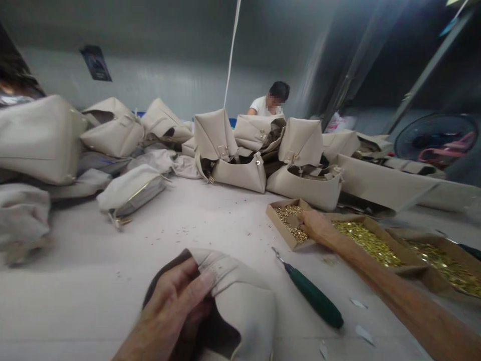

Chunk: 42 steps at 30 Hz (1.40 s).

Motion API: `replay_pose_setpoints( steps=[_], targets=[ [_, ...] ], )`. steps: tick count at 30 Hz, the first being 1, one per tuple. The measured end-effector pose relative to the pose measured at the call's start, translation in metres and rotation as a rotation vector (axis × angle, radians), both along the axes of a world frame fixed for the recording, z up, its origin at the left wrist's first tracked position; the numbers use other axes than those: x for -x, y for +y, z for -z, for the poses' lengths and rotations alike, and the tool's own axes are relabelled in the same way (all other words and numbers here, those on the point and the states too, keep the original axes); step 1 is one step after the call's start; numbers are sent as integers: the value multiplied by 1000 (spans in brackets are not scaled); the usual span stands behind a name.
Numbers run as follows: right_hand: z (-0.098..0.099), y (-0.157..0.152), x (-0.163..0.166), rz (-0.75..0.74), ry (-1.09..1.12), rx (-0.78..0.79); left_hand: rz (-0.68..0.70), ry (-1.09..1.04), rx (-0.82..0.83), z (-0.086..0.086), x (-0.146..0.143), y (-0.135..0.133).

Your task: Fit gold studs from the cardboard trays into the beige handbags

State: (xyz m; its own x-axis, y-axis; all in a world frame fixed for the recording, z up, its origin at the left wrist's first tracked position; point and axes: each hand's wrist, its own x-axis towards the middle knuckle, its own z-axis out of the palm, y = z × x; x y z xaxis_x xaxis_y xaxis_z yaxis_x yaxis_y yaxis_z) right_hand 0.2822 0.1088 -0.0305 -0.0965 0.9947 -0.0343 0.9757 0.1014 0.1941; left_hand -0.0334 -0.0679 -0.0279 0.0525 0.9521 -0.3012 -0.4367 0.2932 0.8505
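Note:
My left hand [180,301] grips the edge of a cream bag [246,301], thumb on the outer face and fingers behind the dark lining. Small marks or holes show in the bag's edge by my thumb. Over at the right, my right hand [310,223] reaches into a cardboard box [280,228] of small gold-coloured metal pieces [287,213]. Its fingertips are down among the pieces; whether they pinch one is hidden. Between the two hands lies a hand tool [315,296] with a green handle and a thin metal tip.
Cardboard trays of gold-coloured metal parts [370,243] stand beneath and beyond my right forearm. Several cream bags [236,173] are piled along the table's far side. A pouch with a gold zip [131,190] lies at left. Another person [263,105] sits behind the pile. White scraps [364,335] lie near the front.

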Motion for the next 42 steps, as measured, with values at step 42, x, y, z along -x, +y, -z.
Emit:
replay_pose_setpoints(
  steps=[42],
  targets=[
    [6,-76,73,-420,470,-25,56,40,-201,-9,-6,-15]
  ],
)
